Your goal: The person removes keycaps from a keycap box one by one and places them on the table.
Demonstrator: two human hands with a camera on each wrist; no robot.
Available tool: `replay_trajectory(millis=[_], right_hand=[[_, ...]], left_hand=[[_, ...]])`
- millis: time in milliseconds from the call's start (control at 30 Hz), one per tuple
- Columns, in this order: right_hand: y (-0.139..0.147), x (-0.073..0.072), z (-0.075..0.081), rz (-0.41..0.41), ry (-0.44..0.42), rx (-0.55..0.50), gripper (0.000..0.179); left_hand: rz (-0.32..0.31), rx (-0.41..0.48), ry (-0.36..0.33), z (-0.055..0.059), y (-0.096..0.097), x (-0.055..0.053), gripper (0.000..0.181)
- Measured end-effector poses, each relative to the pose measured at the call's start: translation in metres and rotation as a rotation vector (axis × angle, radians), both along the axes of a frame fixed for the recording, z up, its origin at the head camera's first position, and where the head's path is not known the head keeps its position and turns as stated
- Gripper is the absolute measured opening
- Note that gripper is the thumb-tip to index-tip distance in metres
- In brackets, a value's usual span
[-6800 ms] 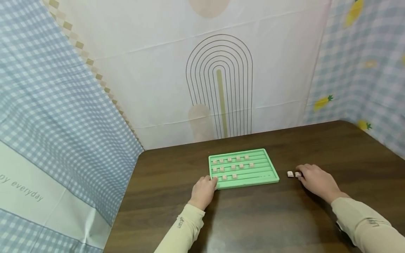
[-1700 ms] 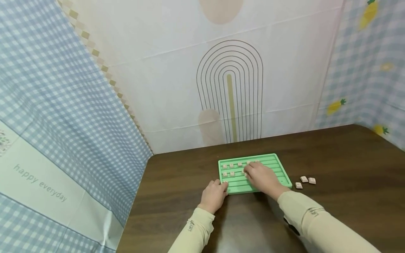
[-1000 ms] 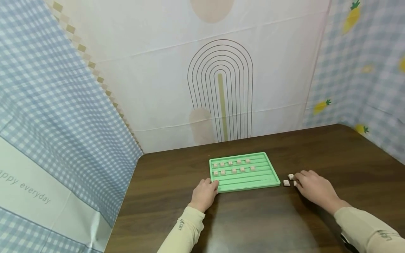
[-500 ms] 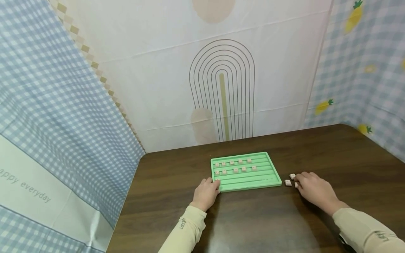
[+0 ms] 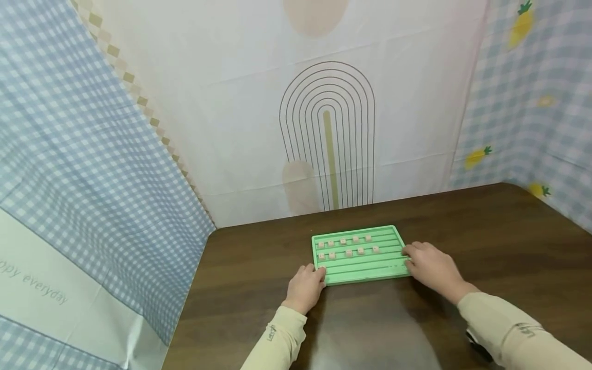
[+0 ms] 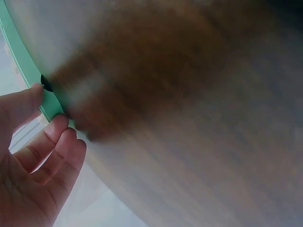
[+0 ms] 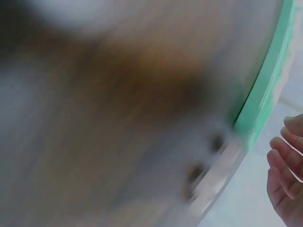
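A light green ridged tray lies on the dark wooden table. Two upper rows of small cream keycaps stand in it. My left hand pinches the tray's near left corner; in the left wrist view the thumb and fingertips of that hand meet at the green rim. At the tray's right side is my right hand, fingertips by the rim. The right wrist view has this hand partly cut off with bent fingers; whether a keycap lies between them is hidden. In the head view no loose keycaps show.
Pale blurred patches lie on the table beside the tray in the right wrist view, too soft to identify. A white patterned cloth hangs behind the table, with blue checked cloth at the left.
Since the earliest frame, the third-row keycaps have left the tray. In the last half second my right hand moved left from the loose keycaps to the tray's right side; my left hand stayed put.
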State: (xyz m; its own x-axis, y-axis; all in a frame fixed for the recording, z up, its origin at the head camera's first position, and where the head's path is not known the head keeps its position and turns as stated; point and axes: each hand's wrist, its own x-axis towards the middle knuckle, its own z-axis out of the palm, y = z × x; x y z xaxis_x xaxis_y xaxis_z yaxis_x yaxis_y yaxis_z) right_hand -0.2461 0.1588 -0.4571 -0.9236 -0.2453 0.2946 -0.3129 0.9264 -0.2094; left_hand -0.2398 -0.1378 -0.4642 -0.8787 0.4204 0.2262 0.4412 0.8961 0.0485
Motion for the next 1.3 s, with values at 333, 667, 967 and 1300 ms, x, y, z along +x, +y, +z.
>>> replay_trajectory(millis=[333,667,967,1300], right_hand=[[-0.089,-0.017,-0.002,0.087,-0.019,-0.003,0.019],[-0.152,-0.024,-0.010,0.267,-0.006,0.007,0.020],[-0.162,-0.025,-0.015,0.239,0.062,0.080,0.006],[-0.167,-0.030,-0.018,0.233,0.109,0.087,0.005]], left_hand=[[0.013,-0.003,-0.009,-0.004,0.000,0.003,0.016],[-0.001,-0.025,0.104,-0.005,0.003,0.002,0.011],[-0.003,-0.017,0.139,-0.009,0.003,0.001,0.009],[0.018,-0.036,0.128,-0.006,0.000,-0.001,0.007]])
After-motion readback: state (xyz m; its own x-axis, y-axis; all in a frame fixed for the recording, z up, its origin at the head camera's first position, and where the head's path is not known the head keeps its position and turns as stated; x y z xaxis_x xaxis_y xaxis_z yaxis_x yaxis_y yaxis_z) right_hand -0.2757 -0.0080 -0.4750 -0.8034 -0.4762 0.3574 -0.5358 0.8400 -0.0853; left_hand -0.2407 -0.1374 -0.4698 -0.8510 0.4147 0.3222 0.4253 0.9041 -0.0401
